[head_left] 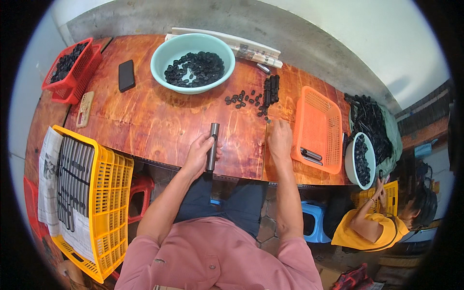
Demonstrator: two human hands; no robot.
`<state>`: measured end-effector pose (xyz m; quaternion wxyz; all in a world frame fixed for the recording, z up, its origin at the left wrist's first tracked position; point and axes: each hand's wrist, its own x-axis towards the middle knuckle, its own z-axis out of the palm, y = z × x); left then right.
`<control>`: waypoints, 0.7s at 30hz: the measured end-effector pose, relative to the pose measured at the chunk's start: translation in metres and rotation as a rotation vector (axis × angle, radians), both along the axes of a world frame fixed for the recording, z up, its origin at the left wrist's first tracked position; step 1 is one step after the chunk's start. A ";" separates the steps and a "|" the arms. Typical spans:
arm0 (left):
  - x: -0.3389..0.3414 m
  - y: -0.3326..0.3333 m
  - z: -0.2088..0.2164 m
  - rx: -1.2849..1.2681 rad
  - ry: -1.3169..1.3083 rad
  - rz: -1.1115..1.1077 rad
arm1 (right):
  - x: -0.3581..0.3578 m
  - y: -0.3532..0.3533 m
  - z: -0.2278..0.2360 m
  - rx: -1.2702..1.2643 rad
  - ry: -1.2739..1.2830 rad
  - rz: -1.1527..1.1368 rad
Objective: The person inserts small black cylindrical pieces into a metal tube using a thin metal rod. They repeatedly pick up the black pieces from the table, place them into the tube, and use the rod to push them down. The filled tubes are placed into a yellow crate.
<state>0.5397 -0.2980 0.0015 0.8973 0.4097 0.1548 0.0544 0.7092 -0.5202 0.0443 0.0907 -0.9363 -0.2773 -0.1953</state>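
Observation:
My left hand [197, 155] is wrapped round a dark grey metal tube [213, 141], held upright at the table's near edge, with a black spot on its side. To its right, my right hand [280, 138] is over the table with its fingers curled together; whatever they pinch, if anything, is hidden. Just beyond those fingertips lie loose small black oval pieces [245, 98], next to a row of black cylindrical parts [271, 90].
A light green basin [159, 72] of black pieces stands at the back. An orange basket [333, 121] with several tubes is on the right, a yellow crate [113, 193] of tubes on the left. Beyond the right end, a co-worker in yellow [372, 229] sits near a white bowl [349, 162].

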 end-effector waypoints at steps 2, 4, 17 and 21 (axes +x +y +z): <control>0.001 0.002 0.000 -0.001 -0.002 -0.005 | 0.006 0.022 -0.003 0.203 0.020 0.106; 0.001 0.003 0.000 -0.015 -0.004 -0.011 | 0.015 0.045 -0.006 0.251 0.042 0.080; 0.000 0.007 -0.004 -0.081 -0.038 -0.062 | 0.036 0.060 -0.037 0.349 0.033 0.054; 0.000 0.006 -0.001 -0.081 -0.031 -0.069 | 0.039 0.056 -0.039 0.332 0.078 0.030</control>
